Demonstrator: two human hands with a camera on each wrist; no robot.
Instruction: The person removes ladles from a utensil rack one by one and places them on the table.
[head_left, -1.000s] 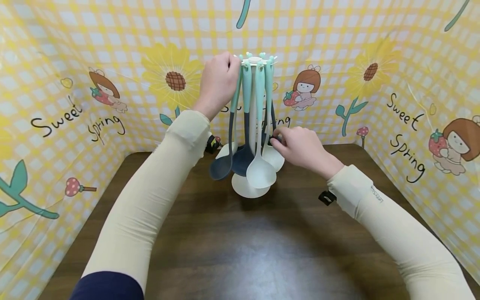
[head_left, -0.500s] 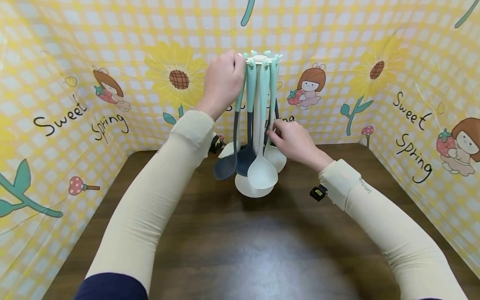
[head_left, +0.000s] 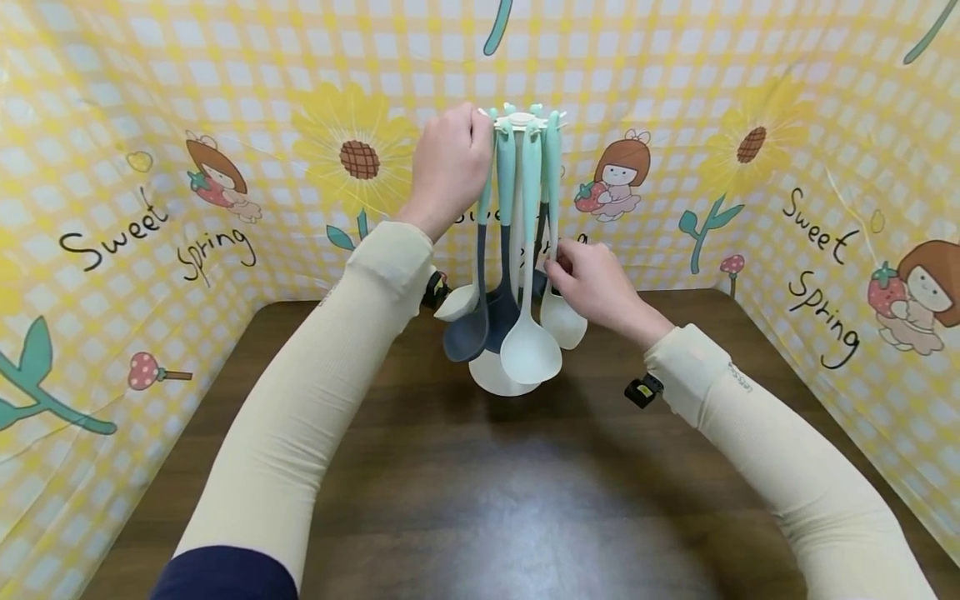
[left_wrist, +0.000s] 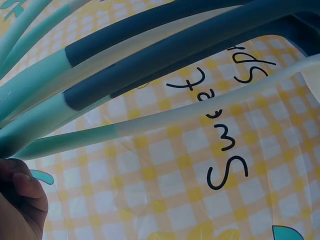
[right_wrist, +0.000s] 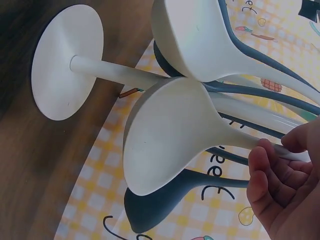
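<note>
A white utensil rack (head_left: 498, 377) stands on the table, with several mint-handled ladles and spoons hanging around its top. My left hand (head_left: 453, 162) is curled at the left edge of that top, beside the handle ends; its fingertips are hidden in the head view. Low on the right, my right hand (head_left: 597, 282) pinches the stem of a white ladle (right_wrist: 170, 137) between thumb and fingers. This ladle hangs bowl down. Another white ladle (head_left: 531, 352) hangs at the front, and a dark blue ladle (head_left: 465, 337) hangs below my left hand.
The brown wooden table (head_left: 480, 500) stretches from the rack toward me. A yellow checked cloth (head_left: 270, 50) with flowers and lettering walls the back and both sides. A dark blue utensil (right_wrist: 157, 202) hangs behind the pinched ladle.
My right hand has shifted its hold on the white ladle's stem, and that ladle has swung slightly right. The left dark ladle has moved right and closer to the others. My left hand stays at the top.
</note>
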